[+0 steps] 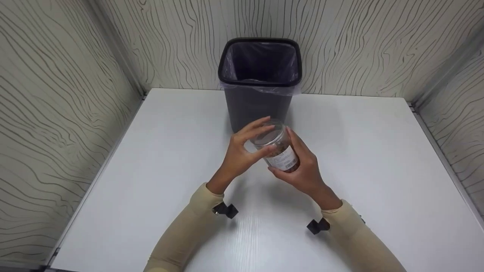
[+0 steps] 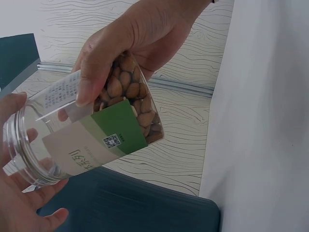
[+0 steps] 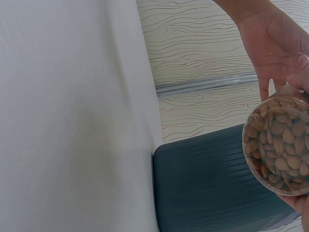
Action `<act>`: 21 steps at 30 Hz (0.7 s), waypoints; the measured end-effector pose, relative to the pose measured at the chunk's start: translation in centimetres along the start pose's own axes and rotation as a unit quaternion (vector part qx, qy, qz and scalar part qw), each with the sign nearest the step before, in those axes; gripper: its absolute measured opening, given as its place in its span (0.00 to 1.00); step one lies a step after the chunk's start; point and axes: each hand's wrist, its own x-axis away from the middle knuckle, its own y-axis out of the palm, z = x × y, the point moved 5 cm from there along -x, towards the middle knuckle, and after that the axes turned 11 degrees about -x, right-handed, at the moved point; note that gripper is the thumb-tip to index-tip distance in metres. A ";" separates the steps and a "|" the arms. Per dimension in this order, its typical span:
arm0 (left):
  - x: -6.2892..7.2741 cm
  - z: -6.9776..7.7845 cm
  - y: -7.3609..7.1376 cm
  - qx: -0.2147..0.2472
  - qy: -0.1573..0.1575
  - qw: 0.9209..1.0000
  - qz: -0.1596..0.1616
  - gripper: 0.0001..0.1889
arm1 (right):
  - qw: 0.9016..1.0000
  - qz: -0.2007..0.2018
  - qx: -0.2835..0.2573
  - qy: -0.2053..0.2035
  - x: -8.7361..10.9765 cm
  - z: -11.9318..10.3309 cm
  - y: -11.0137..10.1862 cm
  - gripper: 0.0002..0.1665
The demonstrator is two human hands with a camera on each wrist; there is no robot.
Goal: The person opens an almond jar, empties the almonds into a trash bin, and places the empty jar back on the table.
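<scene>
A clear plastic jar of almonds is held tilted in the air between both hands, in front of the bin. My right hand grips the jar's body near its base, fingers on one side and thumb on the other. Spread around the clear top end are the fingers and thumb of my left hand. In the left wrist view the almonds lie toward the base, and the jar has a green and white label. The right wrist view shows the jar's round bottom full of almonds.
Just beyond the hands, a dark trash bin with a thin liner bag stands on the white table. Wood-grain patterned panels enclose the back and sides.
</scene>
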 end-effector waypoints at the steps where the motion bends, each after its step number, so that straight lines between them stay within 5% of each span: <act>1: -0.1 0.0 0.0 0.000 -0.001 1.000 -0.001 0.23 | 1.000 -0.001 0.002 -0.002 0.0 0.0 0.0 0.64; 21: -0.4 -0.4 0.3 -0.007 -0.009 1.000 -0.007 0.23 | 1.000 0.000 0.005 -0.004 0.0 0.6 -0.1 0.66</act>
